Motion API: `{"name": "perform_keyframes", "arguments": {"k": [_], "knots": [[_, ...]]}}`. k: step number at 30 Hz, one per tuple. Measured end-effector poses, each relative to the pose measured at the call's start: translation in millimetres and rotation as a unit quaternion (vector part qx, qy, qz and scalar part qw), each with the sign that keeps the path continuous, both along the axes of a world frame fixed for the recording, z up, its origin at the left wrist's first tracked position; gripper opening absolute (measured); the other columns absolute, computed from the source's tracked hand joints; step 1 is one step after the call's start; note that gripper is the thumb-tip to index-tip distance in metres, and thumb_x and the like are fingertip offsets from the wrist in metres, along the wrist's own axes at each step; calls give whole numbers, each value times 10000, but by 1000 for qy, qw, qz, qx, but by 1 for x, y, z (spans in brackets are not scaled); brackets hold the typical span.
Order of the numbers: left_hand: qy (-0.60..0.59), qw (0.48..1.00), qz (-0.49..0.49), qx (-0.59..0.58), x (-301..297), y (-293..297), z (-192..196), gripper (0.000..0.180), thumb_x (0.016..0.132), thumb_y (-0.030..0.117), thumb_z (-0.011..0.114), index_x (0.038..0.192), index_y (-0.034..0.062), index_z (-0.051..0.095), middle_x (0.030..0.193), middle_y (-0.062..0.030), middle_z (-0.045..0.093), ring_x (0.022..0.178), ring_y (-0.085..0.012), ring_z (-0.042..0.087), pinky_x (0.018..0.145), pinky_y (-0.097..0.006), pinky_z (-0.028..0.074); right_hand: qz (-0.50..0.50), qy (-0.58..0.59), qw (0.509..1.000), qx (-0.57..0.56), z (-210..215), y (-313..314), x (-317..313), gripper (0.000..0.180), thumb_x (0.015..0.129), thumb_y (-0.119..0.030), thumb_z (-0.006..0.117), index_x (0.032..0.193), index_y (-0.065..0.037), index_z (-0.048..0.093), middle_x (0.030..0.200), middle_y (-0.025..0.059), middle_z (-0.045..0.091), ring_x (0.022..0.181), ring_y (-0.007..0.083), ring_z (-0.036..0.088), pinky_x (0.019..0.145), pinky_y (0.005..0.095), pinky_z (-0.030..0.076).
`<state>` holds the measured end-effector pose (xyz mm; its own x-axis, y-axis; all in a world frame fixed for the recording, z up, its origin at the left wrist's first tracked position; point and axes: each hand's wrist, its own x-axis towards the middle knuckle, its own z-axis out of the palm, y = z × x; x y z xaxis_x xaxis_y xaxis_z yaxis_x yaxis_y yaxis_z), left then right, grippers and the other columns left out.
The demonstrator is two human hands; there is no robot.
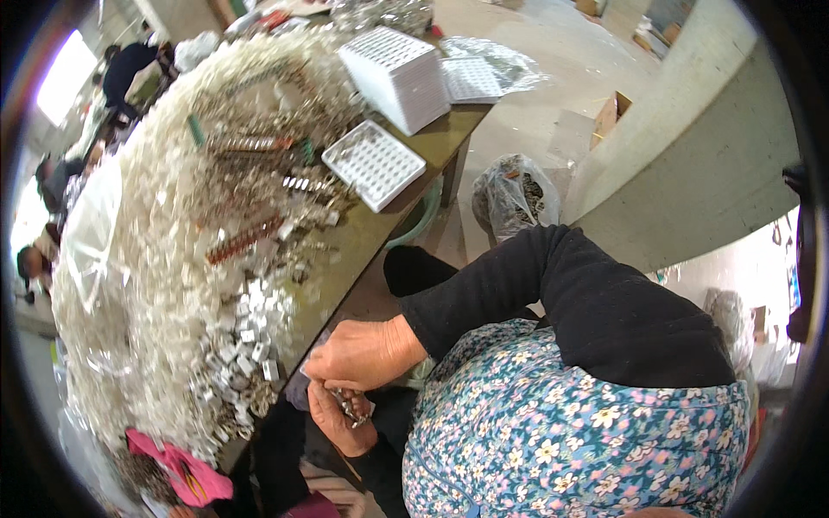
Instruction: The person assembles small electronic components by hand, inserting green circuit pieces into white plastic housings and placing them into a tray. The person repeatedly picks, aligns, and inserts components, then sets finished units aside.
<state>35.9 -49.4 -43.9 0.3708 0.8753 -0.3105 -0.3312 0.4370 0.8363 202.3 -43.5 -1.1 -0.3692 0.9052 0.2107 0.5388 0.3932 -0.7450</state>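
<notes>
Both my hands are together beside the table edge, over my lap. My right hand (367,352) is closed, its fingertips pinched above the left. What lies between those fingertips is too small and hidden to make out. Below it, my left hand (338,421) is curled around several small shiny metal parts (354,413) in its palm. Closest to my hands on the table is a pile of small silvery block-shaped parts (250,337). A white tray with rows of holes (376,168) lies farther along the edge, some metal bits on one corner.
A big heap of small clear-whitish parts (147,276) covers much of the table (350,259). Stacked white trays (401,82) stand at the far corner. A lined bag of scrap (509,198) sits on the floor near a pillar (691,147). Pink cloth (186,470) lies at lower left.
</notes>
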Motion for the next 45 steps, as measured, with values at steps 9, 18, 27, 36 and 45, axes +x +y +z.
{"name": "perform_keyframes", "arguments": {"k": [9,18,27,36,45], "knots": [[-78,989,-50,-115,12,-8,-25,384,982,327,469,1258,59,464,713,-16,481,447,-63,382,362,-194,274,-354,-31,915,190,20,11,175,174,834,-222,591,840,-71,677,827,111,651,799,288,633,703,388,508],[-90,982,-79,-148,23,-7,-31,383,990,345,448,1243,59,479,716,-21,498,419,-58,375,364,-199,273,-379,-206,885,174,6,52,225,163,868,-201,544,855,-84,657,859,99,619,814,295,626,712,406,499],[-112,976,-65,-177,16,-4,-38,381,990,356,444,1238,70,483,710,-18,512,413,-55,371,365,-202,270,-283,-273,905,163,0,78,223,107,816,-190,626,836,-96,672,828,107,600,795,310,629,685,427,498],[-128,970,-76,-191,14,-1,-48,392,984,370,452,1237,72,486,709,-12,508,413,-54,367,368,-204,252,-248,-260,919,163,-6,72,228,161,829,-193,615,855,-34,632,830,124,599,838,328,617,739,420,492],[-140,967,-78,-199,12,-1,-51,391,986,367,451,1239,71,492,711,-14,508,413,-58,368,372,-205,252,-298,-79,948,84,4,85,225,219,765,-187,622,753,26,673,738,200,640,739,354,630,697,426,488]]}}
